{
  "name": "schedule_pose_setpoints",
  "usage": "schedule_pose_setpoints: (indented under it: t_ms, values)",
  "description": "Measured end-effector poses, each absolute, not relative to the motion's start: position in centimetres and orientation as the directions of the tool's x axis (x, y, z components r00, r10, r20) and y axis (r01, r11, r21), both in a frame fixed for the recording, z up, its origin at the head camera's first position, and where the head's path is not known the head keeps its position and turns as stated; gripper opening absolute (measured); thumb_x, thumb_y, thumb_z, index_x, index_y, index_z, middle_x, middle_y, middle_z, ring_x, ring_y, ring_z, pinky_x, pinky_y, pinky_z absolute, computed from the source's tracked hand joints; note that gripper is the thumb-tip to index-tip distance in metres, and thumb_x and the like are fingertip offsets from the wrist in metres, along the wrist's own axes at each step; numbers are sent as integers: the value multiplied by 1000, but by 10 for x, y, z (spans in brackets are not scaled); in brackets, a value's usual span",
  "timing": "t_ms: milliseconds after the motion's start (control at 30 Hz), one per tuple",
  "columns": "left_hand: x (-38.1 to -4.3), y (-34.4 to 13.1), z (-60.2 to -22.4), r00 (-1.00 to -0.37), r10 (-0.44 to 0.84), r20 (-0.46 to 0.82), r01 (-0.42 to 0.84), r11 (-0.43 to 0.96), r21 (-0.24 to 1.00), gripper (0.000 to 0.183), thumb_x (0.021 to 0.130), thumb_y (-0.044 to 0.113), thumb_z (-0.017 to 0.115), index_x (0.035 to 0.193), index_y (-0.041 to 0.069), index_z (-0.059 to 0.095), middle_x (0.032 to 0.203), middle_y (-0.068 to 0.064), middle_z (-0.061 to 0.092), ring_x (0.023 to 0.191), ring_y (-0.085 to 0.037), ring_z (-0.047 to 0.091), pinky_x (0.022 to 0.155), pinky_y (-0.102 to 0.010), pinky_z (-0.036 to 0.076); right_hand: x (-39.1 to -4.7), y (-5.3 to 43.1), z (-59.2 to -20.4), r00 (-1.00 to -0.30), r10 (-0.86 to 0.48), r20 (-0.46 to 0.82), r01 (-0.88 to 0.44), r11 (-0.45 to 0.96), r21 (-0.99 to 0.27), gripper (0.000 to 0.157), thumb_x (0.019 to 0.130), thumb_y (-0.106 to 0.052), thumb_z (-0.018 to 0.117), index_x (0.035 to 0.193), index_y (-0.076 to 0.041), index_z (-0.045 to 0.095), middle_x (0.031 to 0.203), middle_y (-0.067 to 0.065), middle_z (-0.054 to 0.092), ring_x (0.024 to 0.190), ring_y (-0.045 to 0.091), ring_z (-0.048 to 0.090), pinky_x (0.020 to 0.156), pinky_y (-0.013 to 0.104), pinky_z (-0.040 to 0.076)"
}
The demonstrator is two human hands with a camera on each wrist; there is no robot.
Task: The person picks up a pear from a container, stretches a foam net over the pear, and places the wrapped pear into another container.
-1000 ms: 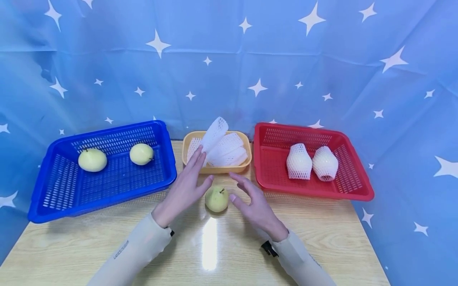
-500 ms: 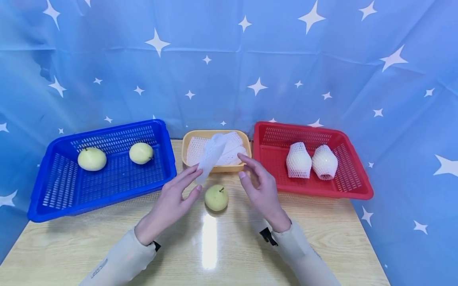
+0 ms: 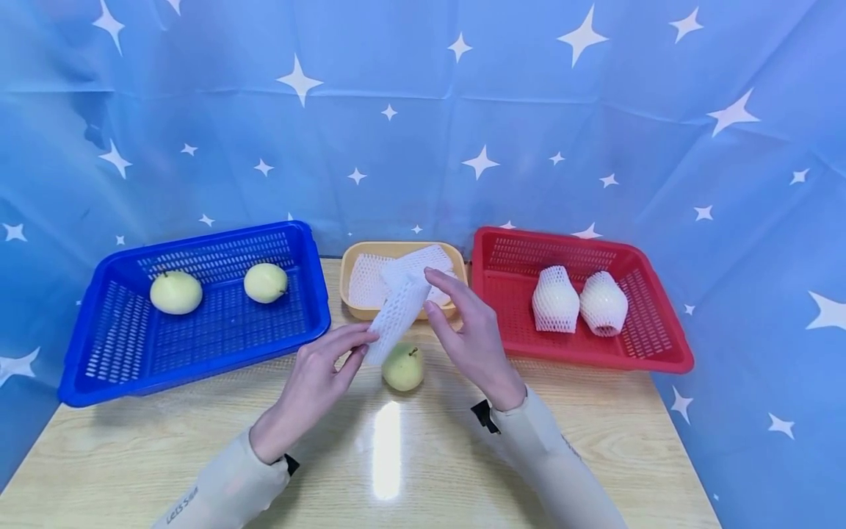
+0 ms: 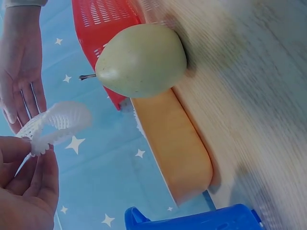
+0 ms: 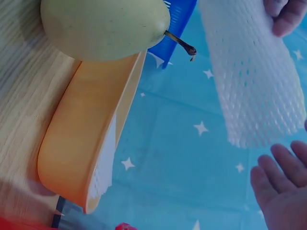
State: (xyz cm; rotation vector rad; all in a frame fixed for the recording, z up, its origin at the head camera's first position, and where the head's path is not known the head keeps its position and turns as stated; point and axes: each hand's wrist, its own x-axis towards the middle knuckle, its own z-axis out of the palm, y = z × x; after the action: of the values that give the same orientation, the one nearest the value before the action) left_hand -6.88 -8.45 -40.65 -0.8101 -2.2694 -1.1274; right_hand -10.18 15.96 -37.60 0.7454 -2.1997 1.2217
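A white foam net sleeve [image 3: 399,312] slants through the air above a pale green pear [image 3: 404,369] on the table. My left hand [image 3: 319,375] pinches the sleeve's near end between thumb and fingers. Close to its upper end is my right hand [image 3: 472,334], fingers extended and slightly bent. In the right wrist view the sleeve [image 5: 254,81] hangs flat, with the right fingertips [image 5: 273,172] just off its edge. From the left wrist the pinched end of the sleeve [image 4: 64,120] looks like an open loop, and the pear [image 4: 144,60] shows its stem.
Behind the pear stands a yellow tray [image 3: 370,314] with several foam sleeves [image 3: 370,279]. The blue basket [image 3: 218,316] at left holds two bare pears [image 3: 175,292]. In the red basket [image 3: 502,316] at right lie two pears in foam sleeves [image 3: 555,300]. A starry blue cloth [image 3: 423,132] hangs behind.
My left hand has drawn the sleeve out of the yellow tray, down and toward me, and it now slants over the pear. My right hand has moved up to the sleeve's far end.
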Motion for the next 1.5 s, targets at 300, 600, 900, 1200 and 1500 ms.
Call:
schedule_pose_setpoints:
  t_ms: [300, 600, 900, 1200, 1500]
  values:
    - [-69, -86, -410, -710, 284, 645, 684, 495, 535, 30, 82, -14, 78, 106, 2, 79, 114, -12, 76, 98, -28, 74, 78, -41, 62, -106, 157, -378, -729, -250, 637, -668, 462, -583, 38, 96, -4, 73, 134, -4, 66, 131, 10, 69, 123, 23, 63, 106, 38, 51]
    - [-68, -86, -413, -738, 278, 615, 663, 464, 587, 29, 82, -16, 77, 105, 2, 74, 109, -11, 76, 90, -23, 74, 74, -34, 62, -107, 155, -380, -746, -257, 614, -653, 460, -602, 26, 96, -6, 73, 121, -4, 72, 117, 6, 72, 106, 18, 68, 89, 33, 57]
    - [-67, -90, -415, -820, 278, 500, 571, 347, 744, 33, 94, -7, 70, 124, 3, 61, 116, -9, 73, 95, -20, 73, 79, -33, 61, -106, 154, -378, -742, -240, 627, -659, 438, -612, 14, 95, -2, 73, 108, -5, 74, 106, 4, 71, 99, 18, 68, 84, 34, 56]
    - [-84, -97, -409, -846, 216, 487, 531, 280, 799, 26, 108, 3, 50, 132, 3, 58, 127, -6, 70, 117, -24, 66, 97, -22, 51, -107, 161, -372, -752, -262, 605, -658, 360, -662, 13, 96, -1, 71, 107, -6, 74, 112, 4, 70, 109, 20, 65, 82, 25, 53]
    - [-113, -91, -382, -729, 356, 585, 680, 278, 678, 46, 100, -6, 60, 144, 8, 57, 151, -7, 54, 139, -27, 50, 110, -40, 47, -104, 164, -364, -789, -313, 529, -610, 299, -734, 16, 94, -1, 74, 107, -8, 76, 119, 4, 65, 115, 20, 60, 95, 28, 52]
